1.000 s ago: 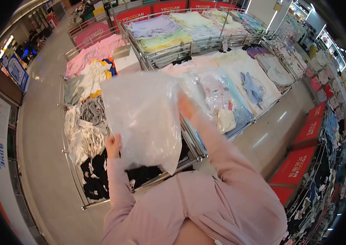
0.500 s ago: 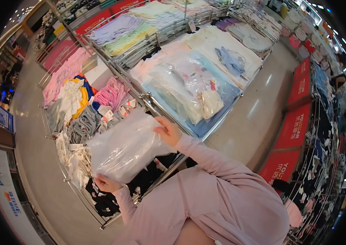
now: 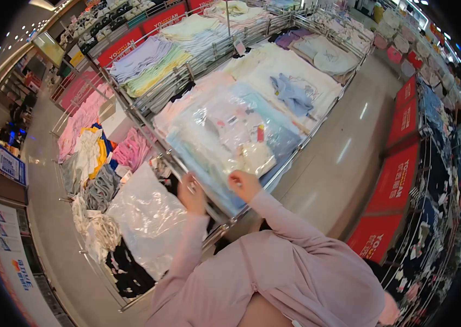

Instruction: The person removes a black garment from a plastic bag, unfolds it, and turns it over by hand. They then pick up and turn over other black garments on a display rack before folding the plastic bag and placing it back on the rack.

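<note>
My left hand hovers over the metal rail between the two display bins, its fingers loosely curled and apart, holding nothing I can see. My right hand is at the near edge of a clear plastic bag of folded clothes, fingers drawn together. Whether it pinches the plastic is hidden. That bag lies on light blue garments and shows a white printed top and a cream piece inside. Left of my left hand, a flat, translucent white plastic bag rests on the heaped clothes.
Metal rails divide the bins. Grey clothes, pink clothes and black clothes fill the left bin. A blue folded garment lies on cream clothes. Red sign panels line the rack across the aisle.
Both hands have let go of the flat white bag, which now lies on the left bin's clothes. My left hand moved right and up to the rail; my right hand moved to the bag of clothes.
</note>
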The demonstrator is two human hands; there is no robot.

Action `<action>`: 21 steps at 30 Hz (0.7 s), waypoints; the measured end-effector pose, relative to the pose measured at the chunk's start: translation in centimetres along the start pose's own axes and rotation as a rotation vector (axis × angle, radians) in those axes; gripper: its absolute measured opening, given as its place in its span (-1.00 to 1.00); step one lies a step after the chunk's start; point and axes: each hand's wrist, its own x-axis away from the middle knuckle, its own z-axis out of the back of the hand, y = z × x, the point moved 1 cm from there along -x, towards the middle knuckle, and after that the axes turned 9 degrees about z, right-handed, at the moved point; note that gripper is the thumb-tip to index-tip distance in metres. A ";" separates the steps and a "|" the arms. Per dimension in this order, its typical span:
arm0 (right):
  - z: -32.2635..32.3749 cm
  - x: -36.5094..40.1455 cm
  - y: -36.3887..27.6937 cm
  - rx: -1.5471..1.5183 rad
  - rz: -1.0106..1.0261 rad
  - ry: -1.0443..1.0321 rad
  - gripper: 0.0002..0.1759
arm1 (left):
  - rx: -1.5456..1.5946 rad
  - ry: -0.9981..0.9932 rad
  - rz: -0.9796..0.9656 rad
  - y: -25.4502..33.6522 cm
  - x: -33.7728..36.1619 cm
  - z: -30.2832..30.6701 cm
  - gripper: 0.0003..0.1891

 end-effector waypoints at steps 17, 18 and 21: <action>25.9 -1.5 15.2 -0.041 -0.188 0.035 -0.67 | -0.360 -0.173 -0.221 8.9 -4.5 -16.0 -0.61; 26.6 -3.0 14.5 -0.057 -0.157 0.040 -0.62 | -0.282 -0.232 -0.411 12.4 -4.5 -13.9 -0.67; 29.2 -7.9 9.9 0.003 0.116 0.162 -0.26 | -0.457 -0.662 -0.221 20.5 -4.7 -9.0 -0.67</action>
